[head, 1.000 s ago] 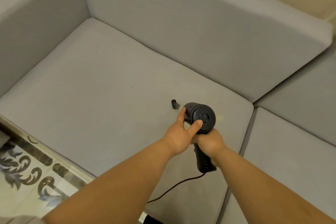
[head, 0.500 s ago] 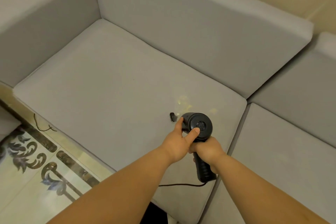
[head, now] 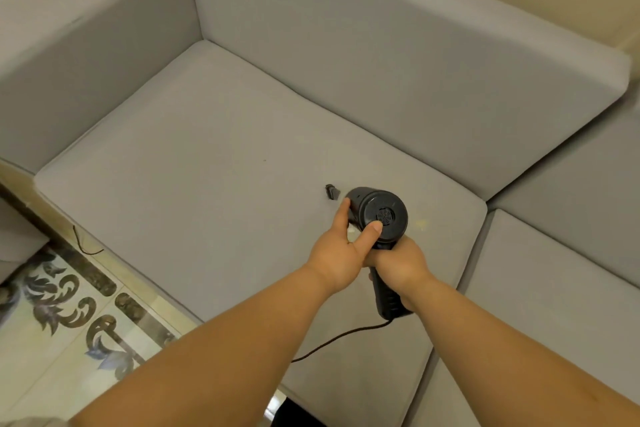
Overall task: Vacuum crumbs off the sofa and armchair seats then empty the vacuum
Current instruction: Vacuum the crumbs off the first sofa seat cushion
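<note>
Vacuum sliding left over crumbs. Right hand squeezing handle, left hand hugging body. Going slow, keeping nose flat on sofa seat.

Bare arms and hands, seen from above.
Showed as a left forearm and a right forearm, both uncovered from the wrist to the lower edge, ending in a bare left hand and right hand. Bore a short, trimmed thumbnail on the left. Edged at the bottom-left corner by a sliver of pale grey cloth, too little to tell as a sleeve.
</note>
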